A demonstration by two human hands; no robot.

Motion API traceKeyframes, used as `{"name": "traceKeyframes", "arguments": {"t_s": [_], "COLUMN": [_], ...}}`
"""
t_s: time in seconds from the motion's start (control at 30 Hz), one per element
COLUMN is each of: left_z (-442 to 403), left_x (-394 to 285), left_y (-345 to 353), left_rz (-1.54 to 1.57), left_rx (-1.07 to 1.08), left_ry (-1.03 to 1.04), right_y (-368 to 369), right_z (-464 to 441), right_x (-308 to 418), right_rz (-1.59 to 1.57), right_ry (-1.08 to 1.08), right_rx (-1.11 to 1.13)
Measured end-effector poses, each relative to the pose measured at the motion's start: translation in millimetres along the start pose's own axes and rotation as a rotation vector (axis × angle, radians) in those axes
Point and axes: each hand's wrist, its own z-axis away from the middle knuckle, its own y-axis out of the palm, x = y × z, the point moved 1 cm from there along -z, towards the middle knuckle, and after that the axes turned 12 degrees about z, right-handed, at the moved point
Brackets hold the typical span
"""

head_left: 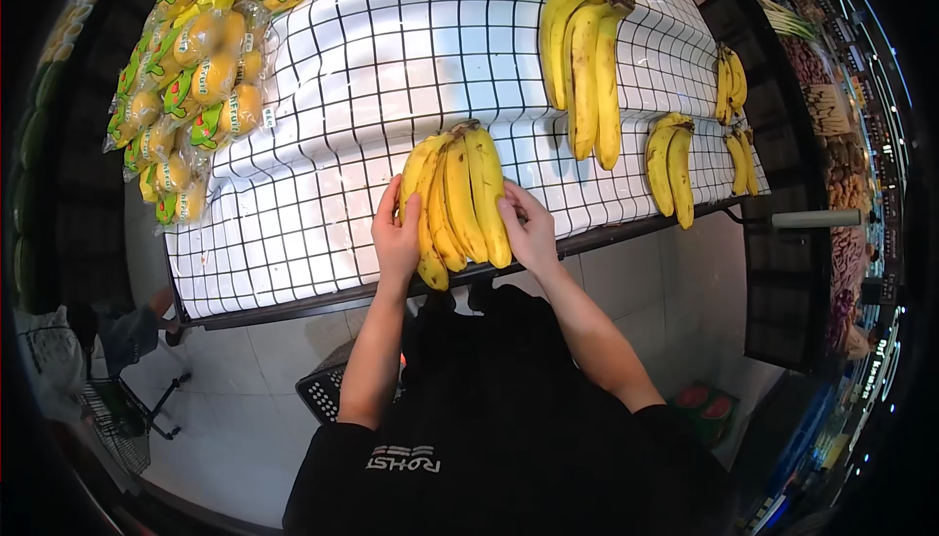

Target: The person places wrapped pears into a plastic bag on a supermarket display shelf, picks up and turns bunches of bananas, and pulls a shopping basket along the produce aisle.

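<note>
A bunch of yellow bananas (pixel 458 199) with brown specks lies at the front edge of the display table (pixel 323 159), its stem end pointing away from me. My left hand (pixel 396 228) grips the bunch along its left side, thumb on top. On the opposite side, my right hand (pixel 528 228) presses against the outer banana, its fingers partly hidden behind the fruit. The lower tips reach over the dark table edge. Farther back to the right rests a larger banana bunch (pixel 584 71), untouched.
Smaller banana bunches (pixel 670 169) sit toward the right end, some at the far corner (pixel 731 81). Bagged yellow fruit (pixel 201 71) is piled at the back left. A grey handle (pixel 817 219) juts out at right. A shopping cart (pixel 117 424) and a person's arm (pixel 161 301) appear at left.
</note>
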Motion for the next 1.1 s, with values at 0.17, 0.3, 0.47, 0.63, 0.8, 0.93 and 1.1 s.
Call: {"name": "traceKeyframes", "arguments": {"t_s": [0.17,0.3,0.47,0.63,0.8,0.93,1.1], "left_z": [-3.4,-3.8,-1.4,50.3,217.8,334.2,441.9], "left_x": [6.6,9.3,10.2,-3.4,13.2,68.5,135.7], "left_y": [-4.2,-6.6,-1.1,16.2,28.3,2.2,-38.6], "left_rz": [-0.067,-0.125,-0.137,-0.575,-1.115,-1.057,-1.051], "left_rx": [-0.013,-0.029,-0.103,-0.339,-0.575,-0.955,-1.248], "left_ry": [0.030,0.073,0.130,0.202,0.618,0.136,-0.193], "right_y": [-3.6,-7.1,-13.6,-14.2,-19.2,-19.5,-12.3], "right_z": [1.2,2.6,1.6,5.0,6.9,4.1,-4.3], "right_x": [0.4,-2.1,-1.1,-2.2,7.6,0.5,-21.4], "right_rz": [0.022,0.057,0.335,0.385,0.108,0.130,0.149], "right_ry": [-0.024,-0.080,-0.328,-0.483,-0.372,-0.439,-0.489], "right_rx": [-0.003,0.025,0.031,0.113,0.252,0.273,0.225]}}
